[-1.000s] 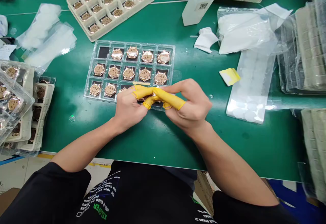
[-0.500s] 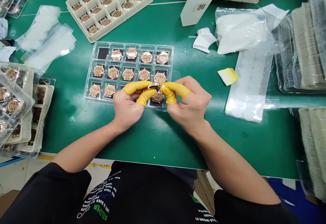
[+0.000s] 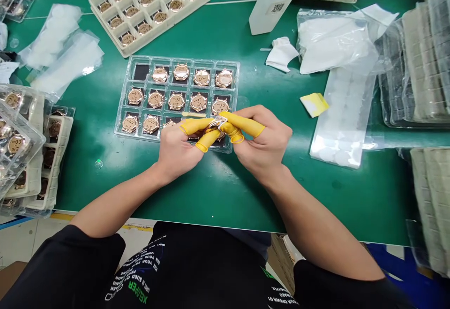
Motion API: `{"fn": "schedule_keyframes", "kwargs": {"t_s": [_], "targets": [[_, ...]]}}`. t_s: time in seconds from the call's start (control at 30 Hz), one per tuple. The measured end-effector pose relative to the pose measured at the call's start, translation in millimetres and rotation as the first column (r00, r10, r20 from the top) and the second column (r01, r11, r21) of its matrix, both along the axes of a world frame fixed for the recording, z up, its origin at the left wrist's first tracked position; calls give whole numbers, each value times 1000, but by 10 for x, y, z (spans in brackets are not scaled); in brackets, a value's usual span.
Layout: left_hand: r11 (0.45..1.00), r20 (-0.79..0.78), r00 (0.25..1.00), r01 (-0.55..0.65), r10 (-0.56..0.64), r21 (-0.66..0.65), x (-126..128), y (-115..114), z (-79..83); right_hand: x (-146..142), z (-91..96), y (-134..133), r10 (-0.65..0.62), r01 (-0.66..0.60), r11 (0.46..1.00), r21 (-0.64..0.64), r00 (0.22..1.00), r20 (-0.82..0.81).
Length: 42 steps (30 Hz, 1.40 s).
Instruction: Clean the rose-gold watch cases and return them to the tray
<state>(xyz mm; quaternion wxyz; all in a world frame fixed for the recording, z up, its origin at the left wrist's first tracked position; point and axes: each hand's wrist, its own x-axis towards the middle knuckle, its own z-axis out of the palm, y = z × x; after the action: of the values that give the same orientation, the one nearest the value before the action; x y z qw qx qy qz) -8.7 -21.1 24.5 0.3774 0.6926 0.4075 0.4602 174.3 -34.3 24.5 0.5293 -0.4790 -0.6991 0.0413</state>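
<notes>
A shiny watch case (image 3: 217, 121) is pinched between my two hands, just over the front right of a clear plastic tray (image 3: 121, 88). My left hand (image 3: 183, 145) grips it from the left with thumb and finger in yellow finger cots. From the right, my right hand (image 3: 262, 140) presses on it with yellow-covered fingertips; a bit of white shows there, too small to name. Rose-gold watch cases, such as this one (image 3: 176, 101), lie back-up in the tray's compartments. The back left compartment holds only a black pad (image 3: 141, 72). My hands hide part of the front row.
A beige tray (image 3: 131, 48) of watch cases lies behind. Stacked trays (image 3: 42, 192) stand at left. A white bottle (image 3: 269, 11), a white cloth (image 3: 281, 55), a yellow-and-white piece (image 3: 314, 105) and plastic bags (image 3: 330, 41) are at right, beside more stacked trays (image 3: 427, 65).
The watch case has been turned, from dark side showing to bright metal edge showing. My left fingers have shifted right, nearer my right fingertips.
</notes>
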Motion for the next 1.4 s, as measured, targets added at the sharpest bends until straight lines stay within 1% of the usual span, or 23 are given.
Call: {"fn": "schedule_keyframes", "kwargs": {"t_s": [0.07,0.13,0.17,0.2,0.27,0.33,0.4,0.47,0.57,0.63,0.73,0.8,0.9,0.97,1.0,1.07,1.1,1.17,1.2,1.23,1.27,1.33,1.4], "targets": [[999,-54,998,-38,39,31,-21,15,-20,51,-10,15,-8,6,1000,9,973,230],[998,-33,999,-40,39,-50,-20,58,-61,89,-3,24,-34,43,999,-14,922,386],[993,14,999,-28,30,-113,-11,85,-83,99,4,26,-58,73,997,-23,918,392],[985,82,996,-8,22,-175,1,111,-102,101,11,26,-84,101,994,-33,935,344],[968,225,974,43,14,-248,28,152,-124,81,22,23,-92,104,991,-86,987,132],[969,304,953,80,-5,-233,45,168,-117,36,25,17,-46,32,989,-148,995,-90],[982,280,960,78,-27,-174,39,160,-83,-21,26,4,-10,-21,988,-151,979,-202],[996,154,987,53,-41,-75,9,142,-34,-73,29,-20,-10,-7,996,-86,981,-192],[995,-81,996,55,-48,78,-50,118,19,-106,42,-66,17,-15,1000,25,996,-88],[991,-135,990,45,-29,122,-67,102,16,-92,50,-88,51,-50,996,80,999,-14],[997,-47,999,-6,9,74,-46,80,-32,-54,54,-87,22,-27,993,117,999,41],[1000,52,999,-3,2,13,-16,72,-67,-47,48,-69,-14,13,995,102,1000,13],[998,210,978,26,-13,-58,21,72,-99,-69,33,-37,-39,37,999,-31,997,-71],[995,297,955,23,7,-97,37,70,-109,-78,29,-24,-35,15,989,-149,990,-136],[994,322,947,22,15,-111,46,64,-113,-74,32,-23,-31,6,984,-176,989,-141],[992,341,940,27,18,-126,69,47,-121,-47,44,-31,-34,29,985,-168,999,-27],[991,339,941,37,10,-132,81,40,-123,-27,51,-40,-41,55,987,-153,995,95],[990,325,946,47,0,-136,90,52,-115,14,64,-60,-41,97,985,-140,933,358],[991,311,951,37,5,-129,74,82,-103,32,72,-68,-36,107,984,-140,899,435],[993,285,958,18,16,-118,36,134,-85,48,83,-72,-39,113,985,-134,888,458],[995,249,968,-8,33,-104,-29,213,-62,63,100,-73,-60,122,986,-117,901,429],[994,143,986,-73,83,-76,-250,454,-9,91,156,-63,-135,159,985,-70,955,264],[984,32,985,-166,168,-66,-565,790,37,117,235,-42,-176,181,982,-59,982,73]]}}
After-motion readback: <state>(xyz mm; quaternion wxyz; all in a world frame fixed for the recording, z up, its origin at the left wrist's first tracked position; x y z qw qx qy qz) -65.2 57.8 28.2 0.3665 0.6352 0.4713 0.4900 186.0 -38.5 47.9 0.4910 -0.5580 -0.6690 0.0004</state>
